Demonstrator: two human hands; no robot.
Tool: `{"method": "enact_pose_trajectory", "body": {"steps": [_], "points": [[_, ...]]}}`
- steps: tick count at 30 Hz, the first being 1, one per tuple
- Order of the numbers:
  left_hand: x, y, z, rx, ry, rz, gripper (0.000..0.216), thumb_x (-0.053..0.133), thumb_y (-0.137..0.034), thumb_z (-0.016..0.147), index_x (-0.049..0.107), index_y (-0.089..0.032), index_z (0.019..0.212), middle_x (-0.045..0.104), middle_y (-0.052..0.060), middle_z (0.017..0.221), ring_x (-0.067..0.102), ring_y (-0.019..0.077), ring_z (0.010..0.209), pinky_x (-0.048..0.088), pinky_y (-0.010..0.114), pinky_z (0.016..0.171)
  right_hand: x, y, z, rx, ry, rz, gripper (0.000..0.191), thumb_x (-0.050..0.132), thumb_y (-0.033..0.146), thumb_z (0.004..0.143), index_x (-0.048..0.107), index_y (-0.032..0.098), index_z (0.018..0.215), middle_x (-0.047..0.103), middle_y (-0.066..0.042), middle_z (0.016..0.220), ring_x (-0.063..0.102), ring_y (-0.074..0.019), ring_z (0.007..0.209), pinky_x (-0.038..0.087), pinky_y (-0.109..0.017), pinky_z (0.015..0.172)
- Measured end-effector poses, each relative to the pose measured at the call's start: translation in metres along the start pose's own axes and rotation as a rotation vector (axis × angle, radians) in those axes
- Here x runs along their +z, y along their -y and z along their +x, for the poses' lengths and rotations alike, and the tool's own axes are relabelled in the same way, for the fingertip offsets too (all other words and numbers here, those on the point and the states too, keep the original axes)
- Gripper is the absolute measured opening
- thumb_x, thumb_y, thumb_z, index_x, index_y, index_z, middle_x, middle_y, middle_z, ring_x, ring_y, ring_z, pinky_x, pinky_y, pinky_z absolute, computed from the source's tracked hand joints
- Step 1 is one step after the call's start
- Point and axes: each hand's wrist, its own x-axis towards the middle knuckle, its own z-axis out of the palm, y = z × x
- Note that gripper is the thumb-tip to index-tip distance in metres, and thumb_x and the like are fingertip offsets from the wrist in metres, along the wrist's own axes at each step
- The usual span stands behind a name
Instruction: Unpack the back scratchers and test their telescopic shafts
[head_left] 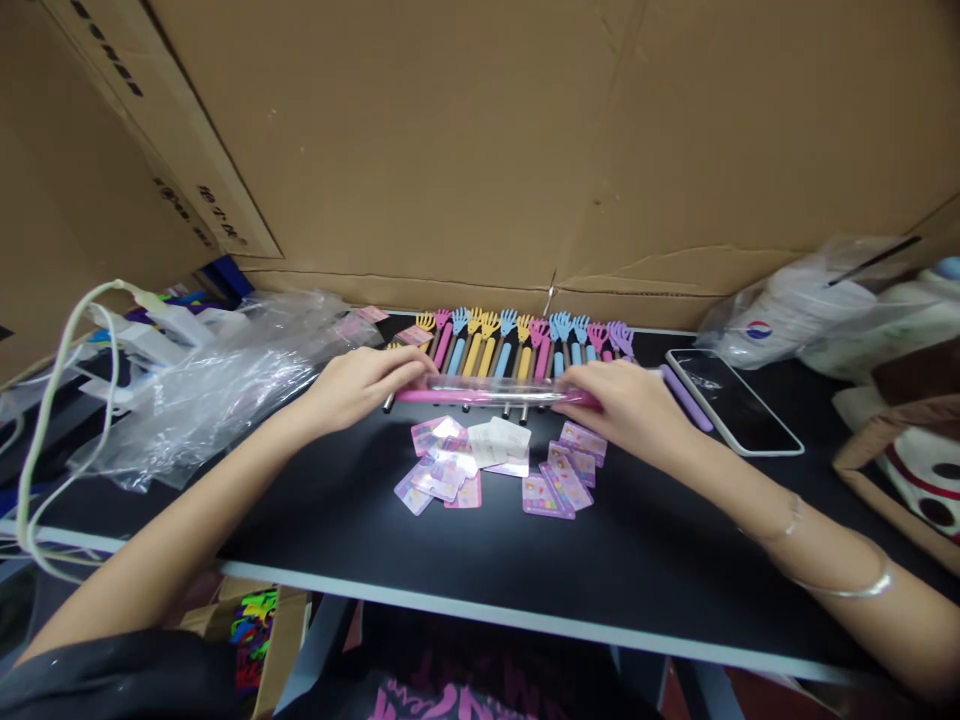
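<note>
My left hand [375,382] is closed on the left end of a pink back scratcher [420,396] that lies crosswise in a clear plastic sleeve [499,392]. The other end is in my closed right hand [626,405], whose fingers hide it. Behind it, a row of back scratchers [487,355] with pink, blue, yellow and purple hand-shaped heads lies on the black table [465,555]. Just in front of the held one are small printed cards in two loose groups, pink and white cards [446,470] on the left and purple cards [566,475] on the right.
Crumpled clear plastic bags [217,385] and a white cable [34,470] lie at the left. On the right are a phone [735,400], a purple stick [686,398], a bagged cup [795,305] and a plush-looking bag [919,440]. Cardboard [465,150] walls the back.
</note>
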Motion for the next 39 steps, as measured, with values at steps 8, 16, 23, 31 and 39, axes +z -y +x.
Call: {"method": "enact_pose_trajectory", "body": {"steps": [8,16,23,31,39], "points": [[0.016,0.001,-0.004,0.07,0.087,-0.116,0.038,0.039,-0.05,0.092,0.061,-0.02,0.104,0.069,0.003,0.095,0.061,0.0175,0.084,0.044,0.027,0.077,-0.003,-0.014,-0.028,0.047,0.014,0.072,0.018,0.053,0.04,0.089,0.058,0.023,0.089,0.068,-0.002,0.079,0.062,-0.0171,0.071,0.039,-0.027,0.062],[0.013,-0.011,-0.022,0.111,0.152,-0.046,0.033,0.04,-0.047,0.095,0.059,-0.026,0.113,0.068,0.0,0.103,0.062,0.0153,0.086,0.042,0.024,0.074,-0.02,-0.01,-0.039,-0.032,0.008,0.007,0.026,0.053,0.043,0.089,0.061,0.022,0.101,0.071,-0.004,0.09,0.064,-0.0196,0.079,0.04,-0.03,0.068],[-0.004,0.031,-0.054,0.03,0.078,0.031,0.035,0.041,-0.048,0.094,0.061,-0.025,0.111,0.069,0.001,0.098,0.061,0.0169,0.084,0.043,0.025,0.071,-0.051,-0.051,-0.073,0.066,-0.064,-0.325,0.028,0.046,0.04,0.093,0.063,0.018,0.098,0.067,-0.006,0.075,0.06,-0.0174,0.068,0.036,-0.028,0.06],[-0.001,0.061,-0.061,0.017,0.062,0.124,0.037,0.042,-0.05,0.093,0.063,-0.027,0.112,0.065,0.003,0.115,0.054,0.0228,0.106,0.042,0.034,0.09,-0.054,-0.059,-0.067,0.174,-0.009,-0.231,0.032,0.056,0.042,0.087,0.06,0.017,0.107,0.065,-0.005,0.079,0.059,-0.0168,0.068,0.039,-0.027,0.06],[0.007,-0.036,-0.008,0.241,-0.19,0.316,0.042,0.048,-0.052,0.088,0.062,-0.022,0.115,0.067,0.005,0.111,0.056,0.0245,0.104,0.042,0.034,0.084,-0.014,0.034,0.007,-0.168,-0.082,-0.115,0.029,0.056,0.026,0.088,0.056,0.016,0.115,0.068,-0.007,0.096,0.06,-0.019,0.087,0.04,-0.029,0.067]]}}
